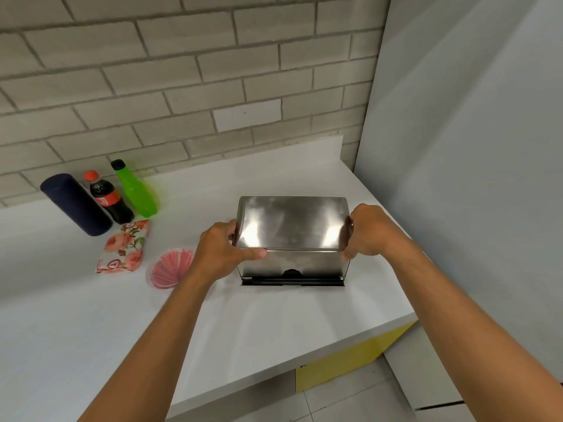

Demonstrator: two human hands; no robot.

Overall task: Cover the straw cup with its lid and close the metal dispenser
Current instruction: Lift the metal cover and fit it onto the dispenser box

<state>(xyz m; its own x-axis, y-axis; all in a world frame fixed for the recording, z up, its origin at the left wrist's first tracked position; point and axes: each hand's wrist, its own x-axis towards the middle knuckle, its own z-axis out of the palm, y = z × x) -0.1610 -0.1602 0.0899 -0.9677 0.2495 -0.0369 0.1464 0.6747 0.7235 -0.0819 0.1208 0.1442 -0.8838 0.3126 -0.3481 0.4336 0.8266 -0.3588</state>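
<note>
In the head view, a shiny rectangular stainless-steel dispenser [291, 236] stands on the white bench [274, 324], towards its right side and near the grey side wall [457, 178]. Its curved metal lid [289, 222] lies down over the body, the front edge meeting the front panel. The left hand [222, 252] grips the lid's left end, thumb laid along the front edge and fingers wrapped round the side. The right hand [367, 231] clasps the lid's right end, fingers curled over its corner. A black slot base [292, 280] shows at the dispenser's near foot.

Just left of the left forearm sits a clear round plastic cup of pink straws [170, 268], seen from above; whether a lid covers it I cannot tell. Left of it and a little farther lies a floral-printed packet [125, 246]. Farther still, near the brick wall [182, 71], stand a dark navy cylindrical flask [76, 204], a small cola bottle with a red cap [108, 197] and a bright green bottle with a black cap [135, 190].
</note>
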